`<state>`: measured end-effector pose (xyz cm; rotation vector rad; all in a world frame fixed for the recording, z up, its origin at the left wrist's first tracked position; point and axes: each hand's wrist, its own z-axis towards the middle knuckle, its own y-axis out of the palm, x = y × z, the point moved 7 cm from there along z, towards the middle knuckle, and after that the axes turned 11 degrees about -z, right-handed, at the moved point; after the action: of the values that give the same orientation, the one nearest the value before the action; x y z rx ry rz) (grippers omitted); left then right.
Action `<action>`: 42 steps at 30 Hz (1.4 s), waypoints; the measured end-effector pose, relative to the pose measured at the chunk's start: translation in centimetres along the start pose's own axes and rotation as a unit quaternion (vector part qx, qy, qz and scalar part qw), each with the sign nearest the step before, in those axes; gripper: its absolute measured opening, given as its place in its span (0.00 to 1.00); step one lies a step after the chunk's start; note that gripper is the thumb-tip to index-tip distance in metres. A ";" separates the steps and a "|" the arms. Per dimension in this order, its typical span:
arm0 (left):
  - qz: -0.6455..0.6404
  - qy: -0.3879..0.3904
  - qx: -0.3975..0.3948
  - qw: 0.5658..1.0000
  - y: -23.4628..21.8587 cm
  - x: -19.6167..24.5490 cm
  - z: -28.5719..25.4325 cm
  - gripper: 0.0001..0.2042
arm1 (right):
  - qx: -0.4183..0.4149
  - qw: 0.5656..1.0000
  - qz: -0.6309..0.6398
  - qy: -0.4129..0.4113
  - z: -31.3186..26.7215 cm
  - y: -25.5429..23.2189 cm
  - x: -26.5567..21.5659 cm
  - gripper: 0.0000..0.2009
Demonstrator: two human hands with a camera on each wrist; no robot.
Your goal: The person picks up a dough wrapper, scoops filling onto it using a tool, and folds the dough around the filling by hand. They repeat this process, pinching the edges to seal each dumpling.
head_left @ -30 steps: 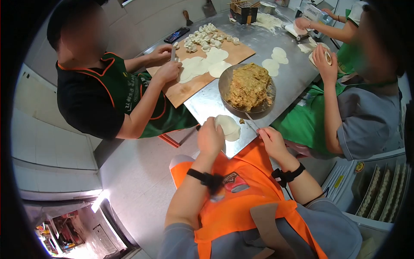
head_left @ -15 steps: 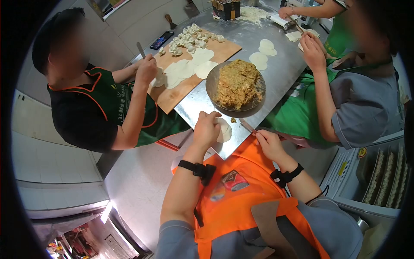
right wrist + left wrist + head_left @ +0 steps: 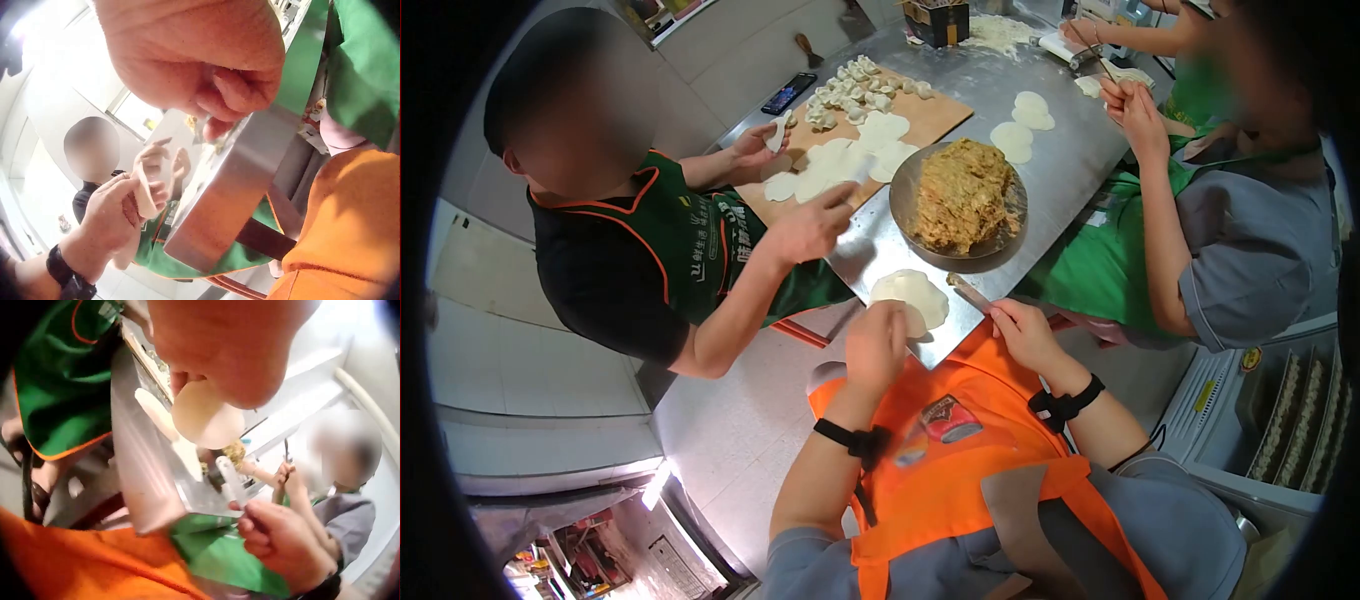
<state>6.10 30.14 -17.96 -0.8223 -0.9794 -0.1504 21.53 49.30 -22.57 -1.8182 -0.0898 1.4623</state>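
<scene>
My left hand point(image 3: 878, 345) pinches the edge of a round dough wrapper point(image 3: 207, 415) by the table's near corner. Several more wrappers point(image 3: 918, 290) lie overlapped on the metal just beyond it. The fingers of my right hand point(image 3: 1022, 335) are curled round the handle of a flat spatula point(image 3: 970, 292), whose tip meets a small bit of filling point(image 3: 953, 279). A wide metal bowl point(image 3: 900, 215) beyond both hands holds a large mound of filling point(image 3: 965, 190). In the right wrist view my left hand point(image 3: 106, 215) holds the wrapper point(image 3: 145, 194) up on edge.
At the left, a person in a dark green apron point(image 3: 690, 230) holds a wrapper over a wooden board point(image 3: 950, 112) with folded dumplings point(image 3: 855, 90). Another person point(image 3: 1240, 230) works at the right side. Wrappers point(image 3: 1012, 142), a black box and flour lie farther back.
My left hand has drawn back from the wrapper stack towards my body. The spatula tip has shifted left to the bit of filling. The left person's near hand has swung towards the bowl.
</scene>
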 end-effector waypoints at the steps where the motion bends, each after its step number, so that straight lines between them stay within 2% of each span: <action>1: -0.106 -0.118 0.075 0.984 -0.1 -2.6 -0.4 0.05 | -0.001 1.000 -0.008 -0.001 0.0 0.2 0.4 0.11; 2: -0.227 -0.180 0.107 0.951 0.0 -4.1 -0.7 0.06 | -0.001 1.000 -0.016 -0.002 0.0 0.2 0.6 0.11; 3: -0.342 -0.238 0.136 0.899 0.2 -5.1 -0.7 0.07 | 0.004 1.000 -0.019 -0.005 -0.1 0.1 0.7 0.11; 4: -0.451 -0.292 0.162 0.828 0.8 -5.8 -0.8 0.09 | 0.009 1.000 -0.021 -0.007 -0.2 -0.1 0.9 0.10; 5: -0.481 -0.317 0.156 0.802 1.1 -5.8 -0.7 0.09 | 0.013 1.000 -0.023 -0.009 -0.2 -0.3 1.0 0.10; 7: -0.256 -0.229 0.100 0.934 0.0 -3.8 0.8 0.07 | 0.024 0.999 -0.027 0.005 -0.3 -1.0 1.3 0.09; 8: -0.135 -0.177 0.069 0.972 -0.2 -2.8 1.6 0.07 | 0.029 0.999 -0.029 0.013 -0.2 -1.3 1.5 0.09; 9: -0.046 -0.131 0.101 0.985 -0.1 -1.6 2.2 0.06 | 0.046 0.998 -0.038 0.014 -0.2 -1.5 1.8 0.08; 12: 0.105 -0.108 0.047 0.987 2.3 0.1 4.4 0.07 | 0.075 0.995 -0.060 0.028 0.3 -1.9 2.7 0.07; 16: 0.116 -0.053 0.022 0.992 6.1 -0.2 6.0 0.07 | 0.062 0.993 -0.081 0.058 1.1 -0.9 2.9 0.06; 17: 0.113 -0.096 0.007 0.989 7.0 -0.7 6.2 0.08 | 0.061 0.993 -0.086 0.059 1.2 -0.6 2.7 0.06; 20: 0.072 -0.161 -0.065 0.982 8.9 -1.7 6.7 0.09 | 0.047 0.997 -0.052 0.022 1.4 0.2 1.4 0.07; 21: 0.072 -0.131 -0.071 0.986 9.0 -1.2 6.6 0.10 | 0.025 0.998 -0.050 0.043 1.6 0.8 1.6 0.07; 24: 0.047 -0.143 -0.049 0.987 8.2 -0.7 6.5 0.10 | -0.024 0.996 0.040 0.070 1.6 2.2 2.2 0.07; 27: -0.043 -0.214 -0.017 0.976 7.5 -2.5 5.7 0.11 | -0.035 0.993 0.077 0.080 1.0 2.1 1.4 0.08; 30: -0.183 -0.215 0.028 0.959 6.0 -1.8 4.5 0.11 | 0.094 0.991 -0.022 -0.090 -0.2 -0.5 -4.5 0.11; 31: -0.287 -0.276 0.032 0.917 6.0 -2.0 3.9 0.11 | 0.089 0.985 -0.097 -0.107 -0.5 -0.4 -5.2 0.12; 33: -0.481 -0.380 0.039 0.789 6.7 -1.8 2.9 0.11 | 0.079 0.956 -0.246 -0.141 -0.8 0.0 -6.3 0.17; 36: -0.627 -0.416 0.135 0.644 6.8 -2.4 1.7 0.12 | 0.075 0.944 -0.282 -0.156 -1.1 -0.2 -6.8 0.15; 37: -0.646 -0.385 0.155 0.641 6.5 -3.7 1.7 0.15 | 0.087 0.952 -0.240 -0.167 -1.0 -0.7 -6.8 0.15; 39: -0.638 -0.380 0.182 0.645 5.5 -4.7 1.7 0.14 | 0.109 0.964 -0.155 -0.188 -0.1 -2.4 -6.6 0.15; 40: -0.634 -0.378 0.195 0.646 5.0 -4.8 1.8 0.14 | 0.124 0.959 -0.181 -0.181 0.4 -3.4 -6.3 0.14; 42: -0.654 -0.374 0.166 0.637 5.1 -4.1 1.9 0.14 | 0.155 0.946 -0.230 -0.166 1.7 -5.2 -5.8 0.13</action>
<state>4.80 34.01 -23.38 0.4160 -2.1991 -0.8994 20.24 50.89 -14.85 -1.1846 -0.4027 1.3372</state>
